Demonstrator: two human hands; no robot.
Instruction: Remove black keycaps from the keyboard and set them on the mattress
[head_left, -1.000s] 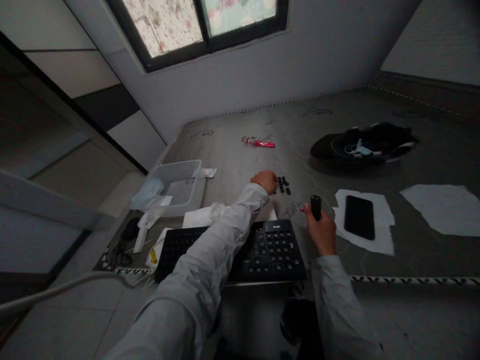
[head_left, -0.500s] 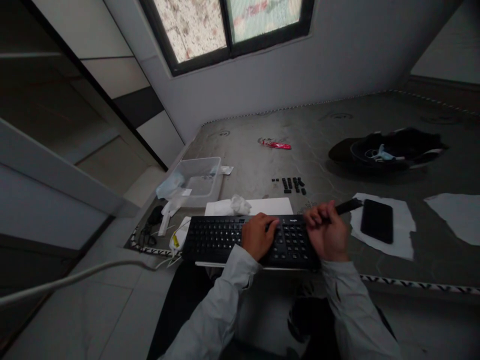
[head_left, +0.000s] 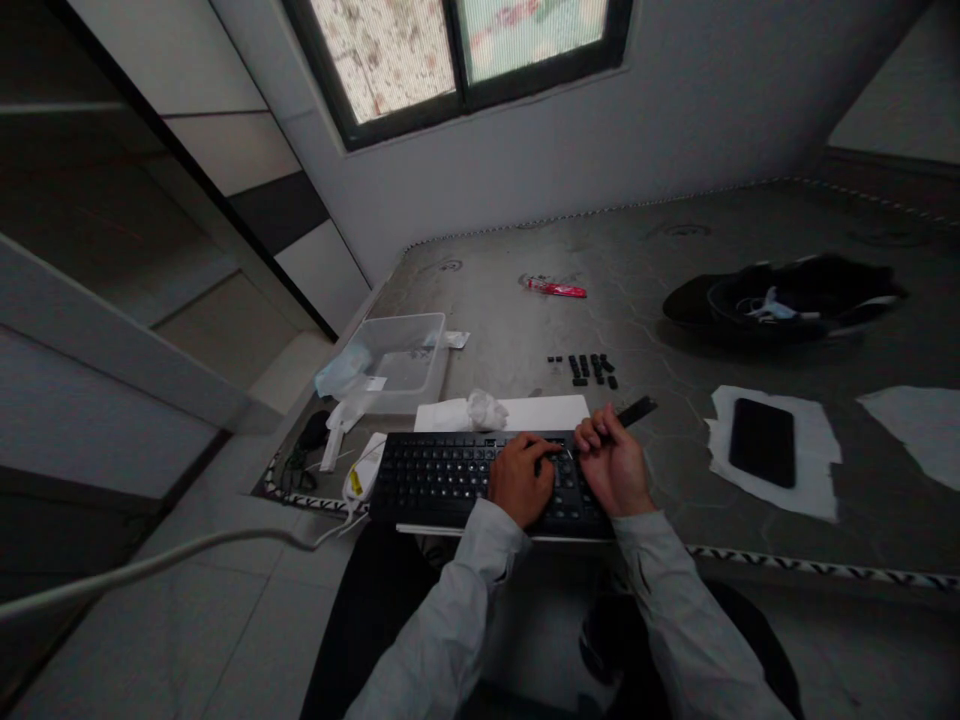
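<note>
A black keyboard point(head_left: 439, 475) lies across a white sheet at the table's front edge. My left hand point(head_left: 523, 480) rests on its keys right of the middle, with fingers apart and the index finger reaching toward the top row. Close beside it, my right hand point(head_left: 616, 465) is closed around a slim black tool point(head_left: 637, 410). One end of the tool sticks out past the fingers to the upper right; a thin pale loop shows by the keys near the fingertips. Beyond the keyboard, several loose black keycaps point(head_left: 589, 369) lie in short rows on the table.
Left stands a clear plastic box point(head_left: 409, 375) with a pale blue item at its side. Crumpled tissue point(head_left: 485, 410) sits behind the keyboard. A red-handled tool point(head_left: 555, 288) lies farther back. Right are a dark cap point(head_left: 697, 300) and a black phone point(head_left: 763, 442) on white paper.
My right hand has moved left with the black tool, from the keyboard's right edge to over its right-hand keys. My left hand stays on the keys.
</note>
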